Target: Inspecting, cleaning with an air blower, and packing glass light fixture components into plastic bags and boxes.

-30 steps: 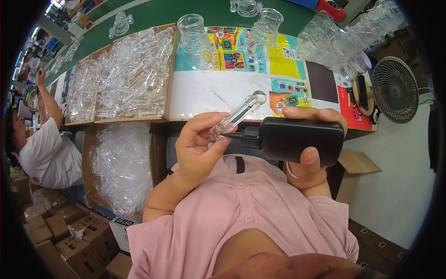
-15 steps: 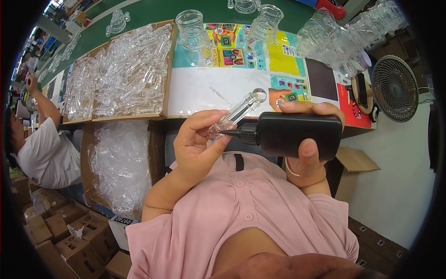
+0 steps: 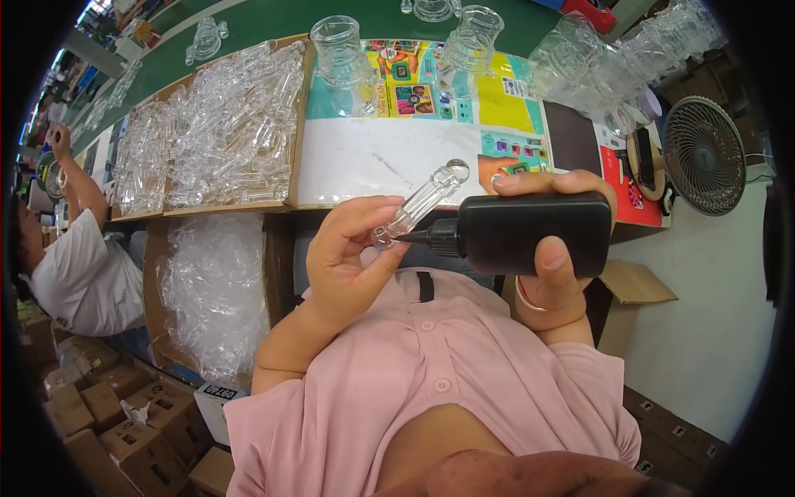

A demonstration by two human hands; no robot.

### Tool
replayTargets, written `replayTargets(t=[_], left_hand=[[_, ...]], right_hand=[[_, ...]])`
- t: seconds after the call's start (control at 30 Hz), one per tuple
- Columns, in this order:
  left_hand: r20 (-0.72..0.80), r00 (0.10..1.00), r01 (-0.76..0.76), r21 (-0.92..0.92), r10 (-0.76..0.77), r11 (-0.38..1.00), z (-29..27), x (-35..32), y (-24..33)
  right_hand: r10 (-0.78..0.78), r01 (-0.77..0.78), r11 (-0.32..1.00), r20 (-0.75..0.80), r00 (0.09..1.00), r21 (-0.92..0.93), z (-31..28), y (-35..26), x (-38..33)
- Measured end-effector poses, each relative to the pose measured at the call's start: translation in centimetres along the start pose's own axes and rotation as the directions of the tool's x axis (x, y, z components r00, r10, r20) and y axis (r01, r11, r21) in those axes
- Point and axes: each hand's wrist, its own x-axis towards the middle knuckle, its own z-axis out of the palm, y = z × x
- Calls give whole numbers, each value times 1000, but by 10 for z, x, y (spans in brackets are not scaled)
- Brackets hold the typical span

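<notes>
A clear glass tube (image 3: 421,203) with a round knob on its upper end slants above the near edge of the table, its lower end pinched between the thumb and fingers of the left hand (image 3: 344,257). The right hand (image 3: 551,288) grasps a plain black bottle (image 3: 530,234) lying sideways, fingers over the top and thumb on the near face. The bottle's nozzle (image 3: 421,238) points at the tube's lower end; whether they touch cannot be told.

Printed sheets (image 3: 364,157) with bright pictures and small lettering cover part of the green table (image 3: 273,12). Two clear jars (image 3: 338,62) stand on them, beside a cardboard tray (image 3: 293,170) heaped with clear pieces. Below the tray is a box of clear plastic (image 3: 217,290). Large dark digits mark a white carton (image 3: 217,422); brown cartons (image 3: 157,435) near it carry dark print. A black fan (image 3: 704,157) stands right, by a pale wall (image 3: 687,311). Another person (image 3: 87,269) sits at left.
</notes>
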Motion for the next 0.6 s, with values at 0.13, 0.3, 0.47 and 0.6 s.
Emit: replayTargets(t=[0.13,0.3,0.47,0.6], left_hand=[[-12,999,-47,169,50,985,-1,2,3],[-11,996,-83,293,90,953,-5,1,3],[3,992,-118,354,125,928,-7,3,4],[26,995,-100,397,97,912,-7,4,8]], right_hand=[[-23,23,1000,85,996,2,-2,-4,-2],[-117,139,987,247,962,-74,-5,-10,-7],[-82,96,994,220,972,-57,0,-22,-10],[-235,326,936,456,858,-130,-13,-18,-7]])
